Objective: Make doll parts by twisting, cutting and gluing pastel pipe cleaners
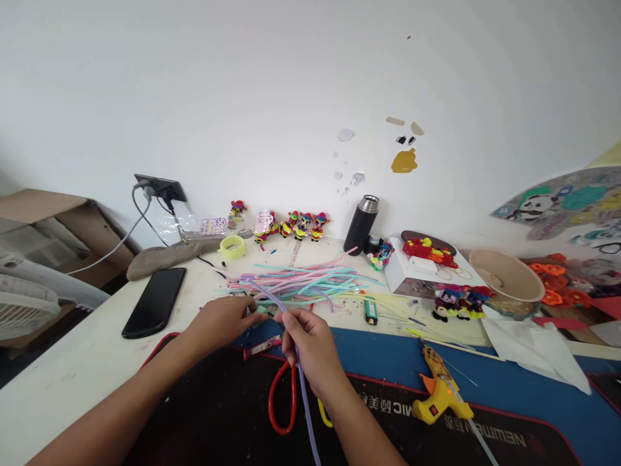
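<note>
Our right hand pinches a purple stem trailing to bottom centre. What our left hand holds, we cannot tell.

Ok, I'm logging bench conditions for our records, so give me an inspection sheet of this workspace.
Surface: white table, dark mat, blue strip.
Job's things: purple stem, held; pastel stems heaped beyond.
Clutter: phone, flask, glue gun, small figures.
Hands: right hand grips the purple stem; left hand is close by, its hold unclear.
Cables: grey cable and black plug at the socket.
Surroundings: white wall with stickers; fan and cardboard box at left.
</note>
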Demonstrator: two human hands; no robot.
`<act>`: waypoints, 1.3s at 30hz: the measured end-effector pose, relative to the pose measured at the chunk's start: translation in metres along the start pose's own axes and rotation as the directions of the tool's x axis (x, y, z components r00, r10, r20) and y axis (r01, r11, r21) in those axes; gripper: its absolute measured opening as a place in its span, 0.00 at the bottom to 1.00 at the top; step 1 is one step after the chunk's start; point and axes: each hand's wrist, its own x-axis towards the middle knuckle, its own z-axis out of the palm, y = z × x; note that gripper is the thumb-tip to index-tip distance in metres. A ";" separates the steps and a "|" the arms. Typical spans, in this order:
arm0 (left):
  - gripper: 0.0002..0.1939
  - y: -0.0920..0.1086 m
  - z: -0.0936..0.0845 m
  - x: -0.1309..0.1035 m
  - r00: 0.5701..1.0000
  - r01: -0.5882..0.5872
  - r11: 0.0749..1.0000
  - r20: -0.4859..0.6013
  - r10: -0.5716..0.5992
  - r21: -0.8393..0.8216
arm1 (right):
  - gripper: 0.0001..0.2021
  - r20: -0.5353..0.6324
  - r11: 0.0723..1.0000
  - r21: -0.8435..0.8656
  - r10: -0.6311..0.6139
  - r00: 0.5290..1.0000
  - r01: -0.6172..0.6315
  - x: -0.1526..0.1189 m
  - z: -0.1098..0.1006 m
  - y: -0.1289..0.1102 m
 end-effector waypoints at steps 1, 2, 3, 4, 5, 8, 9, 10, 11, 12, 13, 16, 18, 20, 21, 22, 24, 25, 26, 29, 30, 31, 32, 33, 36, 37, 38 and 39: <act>0.20 0.000 0.000 0.000 1.000 -0.008 1.000 -0.007 0.008 -0.006 | 0.23 0.001 1.000 -0.002 0.001 1.000 -0.001 0.000 0.000 0.001; 0.20 -0.001 0.001 0.000 1.000 -0.015 1.000 -0.014 0.015 -0.014 | 0.23 0.002 1.000 -0.004 0.003 1.000 -0.003 0.000 0.000 0.001; 0.19 -0.001 0.002 -0.001 1.000 -0.022 0.999 -0.019 0.022 -0.023 | 0.23 0.004 1.000 -0.007 0.005 1.000 -0.005 0.000 0.000 0.002; 0.18 -0.002 0.003 -0.001 0.999 -0.031 0.999 -0.024 0.030 -0.035 | 0.24 0.007 1.000 -0.012 0.007 1.000 -0.007 0.000 0.000 0.003; 0.18 -0.002 0.005 -0.001 0.999 -0.043 0.998 -0.030 0.041 -0.050 | 0.24 0.011 1.000 -0.019 0.010 1.000 -0.009 0.000 0.000 0.003; 0.17 -0.003 0.011 -0.001 0.995 -0.084 0.991 -0.068 0.077 -0.107 | 0.25 0.025 0.998 -0.056 0.017 1.000 -0.016 0.000 0.001 0.005; 0.17 -0.004 0.013 -0.001 0.992 -0.102 0.987 -0.087 0.091 -0.127 | 0.25 0.030 0.997 -0.072 0.018 0.999 -0.016 0.000 0.001 0.005; 0.17 -0.005 0.014 -0.001 0.989 -0.115 0.983 -0.108 0.100 -0.146 | 0.26 0.033 0.996 -0.087 0.018 0.999 -0.015 0.000 0.002 0.006; 0.17 -0.005 0.015 -0.001 0.987 -0.124 0.978 -0.126 0.103 -0.167 | 0.25 0.036 0.995 -0.099 0.017 0.999 -0.013 0.000 0.002 0.006; 0.18 -0.006 0.015 -0.001 0.985 -0.127 0.973 -0.137 0.102 -0.192 | 0.25 0.037 0.994 -0.108 0.015 0.999 -0.011 0.000 0.002 0.006; 0.18 -0.006 0.014 -0.001 0.985 -0.132 0.966 -0.142 0.101 -0.224 | 0.25 0.036 0.994 -0.113 0.014 0.999 -0.010 0.000 0.002 0.006; 0.19 -0.007 0.005 0.000 0.987 -0.143 0.921 -0.127 0.103 -0.364 | 0.24 0.025 0.994 -0.111 0.010 1.000 -0.007 -0.001 0.002 0.004; 0.19 -0.005 -0.003 0.000 0.986 -0.163 0.860 -0.111 0.125 -0.484 | 0.24 0.013 0.995 -0.095 0.003 1.000 -0.001 -0.002 0.002 0.002; 0.19 0.000 -0.011 0.002 0.977 -0.207 0.754 -0.101 0.186 -0.624 | 0.24 0.000 0.997 -0.072 -0.007 1.000 0.007 -0.002 0.001 0.000; 0.19 0.004 -0.014 0.003 0.970 -0.227 0.681 -0.097 0.223 -0.696 | 0.24 -0.007 0.998 -0.059 -0.013 1.000 0.012 -0.002 0.001 0.000; 0.18 0.008 -0.017 0.004 0.963 -0.233 0.605 -0.093 0.253 -0.762 | 0.24 -0.012 0.999 -0.049 -0.019 1.000 0.018 -0.002 0.000 -0.001; 0.18 0.017 -0.020 0.007 0.958 -0.197 0.464 -0.069 0.277 -0.864 | 0.25 -0.030 0.999 -0.030 -0.032 0.999 0.031 -0.001 -0.001 -0.002; 0.19 0.020 -0.021 0.009 0.958 -0.173 0.405 -0.059 0.279 -0.898 | 0.25 -0.042 0.999 -0.023 -0.039 0.998 0.038 0.000 -0.003 -0.003; 0.19 0.024 -0.021 0.011 0.959 -0.154 0.356 -0.053 0.279 -0.922 | 0.26 -0.057 0.999 -0.015 -0.044 0.997 0.043 0.002 -0.004 -0.003; 0.21 0.029 -0.017 0.016 0.957 -0.141 0.255 -0.066 0.282 -0.956 | 0.26 -0.110 0.999 0.010 -0.049 0.993 0.050 0.006 -0.010 -0.004; 0.22 0.029 -0.015 0.018 0.958 -0.141 0.231 -0.074 0.276 -0.963 | 0.26 -0.124 0.999 0.016 -0.049 0.991 0.051 0.007 -0.011 -0.004; 0.22 0.029 -0.012 0.019 0.963 -0.138 0.205 -0.082 0.259 -0.969 | 0.26 -0.135 0.998 0.018 -0.050 0.990 0.053 0.008 -0.013 -0.004; 0.21 0.028 -0.008 0.020 0.968 -0.132 0.177 -0.089 0.236 -0.975 | 0.26 -0.142 0.998 0.017 -0.054 0.988 0.057 0.009 -0.014 -0.003; 0.20 0.027 -0.004 0.022 0.971 -0.124 0.143 -0.090 0.221 -0.982 | 0.26 -0.146 0.998 0.014 -0.061 0.987 0.063 0.010 -0.015 -0.003; 0.20 0.025 0.006 0.023 0.977 -0.093 0.044 -0.082 0.196 -0.995 | 0.25 -0.145 0.997 -0.004 -0.075 0.987 0.075 0.012 -0.017 0.000; 0.21 0.025 0.009 0.023 0.978 -0.086 0.020 -0.080 0.195 -0.996 | 0.25 -0.144 0.997 -0.012 -0.076 0.987 0.075 0.013 -0.017 0.001; 0.21 0.025 0.011 0.023 0.978 -0.081 0.000 -0.080 0.194 -0.997 | 0.25 -0.145 0.997 -0.020 -0.077 0.986 0.075 0.014 -0.018 0.003; 0.20 0.025 0.012 0.023 0.978 -0.079 -0.017 -0.081 0.194 -0.997 | 0.25 -0.145 0.997 -0.029 -0.078 0.986 0.074 0.014 -0.018 0.004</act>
